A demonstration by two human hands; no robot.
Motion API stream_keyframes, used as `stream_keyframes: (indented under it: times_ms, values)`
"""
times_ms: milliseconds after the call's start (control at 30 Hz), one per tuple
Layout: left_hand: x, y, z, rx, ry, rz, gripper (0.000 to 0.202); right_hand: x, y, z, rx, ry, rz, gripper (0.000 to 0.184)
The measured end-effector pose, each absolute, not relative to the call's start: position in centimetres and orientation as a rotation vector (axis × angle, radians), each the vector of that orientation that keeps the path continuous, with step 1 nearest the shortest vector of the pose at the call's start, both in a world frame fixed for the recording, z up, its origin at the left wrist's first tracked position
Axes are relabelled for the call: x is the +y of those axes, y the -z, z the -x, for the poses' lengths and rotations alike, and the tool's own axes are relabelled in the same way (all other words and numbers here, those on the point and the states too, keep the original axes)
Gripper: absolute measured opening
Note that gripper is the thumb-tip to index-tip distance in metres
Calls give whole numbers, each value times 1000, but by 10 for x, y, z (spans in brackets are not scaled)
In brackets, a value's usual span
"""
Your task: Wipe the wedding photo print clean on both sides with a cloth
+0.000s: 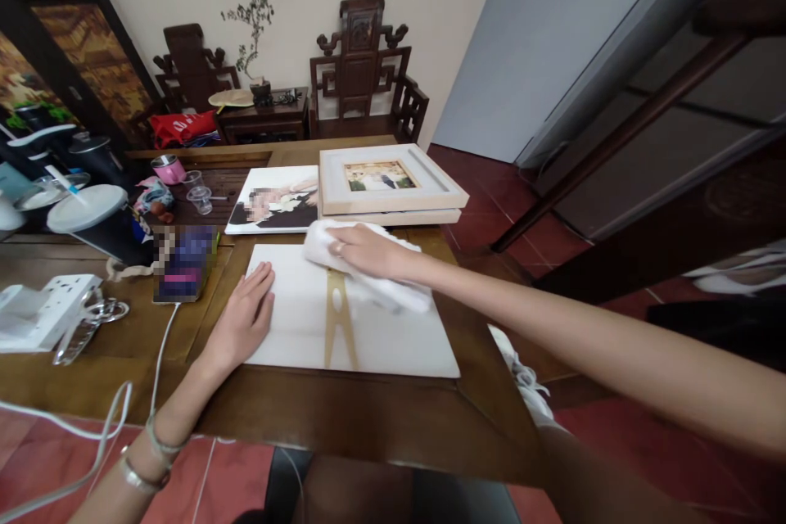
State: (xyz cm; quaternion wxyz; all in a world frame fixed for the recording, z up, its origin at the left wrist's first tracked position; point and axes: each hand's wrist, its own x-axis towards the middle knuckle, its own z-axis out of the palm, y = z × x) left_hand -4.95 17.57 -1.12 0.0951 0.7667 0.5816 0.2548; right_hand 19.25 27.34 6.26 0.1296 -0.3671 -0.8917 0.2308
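A white flat panel point(399, 348) lies on the wooden table in front of me, with a tan A-shaped stand leg point(336, 327) flat against its middle. My left hand point(246, 315) rests on the panel's left edge, its fingers stretched out and holding nothing. Bunched under my right hand point(368, 252) is a white cloth point(399, 288), pressed on the panel's upper part and covering the top of the stand leg. The fingers of that hand close over the cloth. Just behind the panel lie a photo print point(276, 188) and a pale wooden picture frame point(393, 201) stacked on another.
To the left are a phone point(184, 266) on a white cable, a dark lidded cup point(101, 221) with a straw, a clear hair claw point(86, 327) and a white power strip point(55, 307). Dark carved chairs point(362, 57) stand beyond the table point(368, 417).
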Motion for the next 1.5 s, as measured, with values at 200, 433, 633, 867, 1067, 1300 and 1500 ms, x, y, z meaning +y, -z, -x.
stream_keyframes:
  times_ms: [200,433,633,867,1067,1300,1500]
  values:
    - [175,12,48,1745,-766,-2294,47,211,-29,-253,-2759,-372,1011,27]
    - [175,11,46,1729,-768,-2302,46,129,-30,-279,-2879,-537,528,20]
    - [176,9,45,1732,-759,-2303,48,197,-44,-281,-2813,-661,616,25]
    - [175,6,45,1724,-772,-2289,49,262,-38,-268,-2775,-470,918,18]
    - [175,7,45,1726,-774,-2295,47,198,-33,-267,-2820,-480,773,25]
    - [177,12,46,1732,-777,-2329,46,131,-38,-279,-2839,-646,534,23]
    - [177,10,45,1721,-766,-2313,47,200,-52,-286,-2809,-829,552,22]
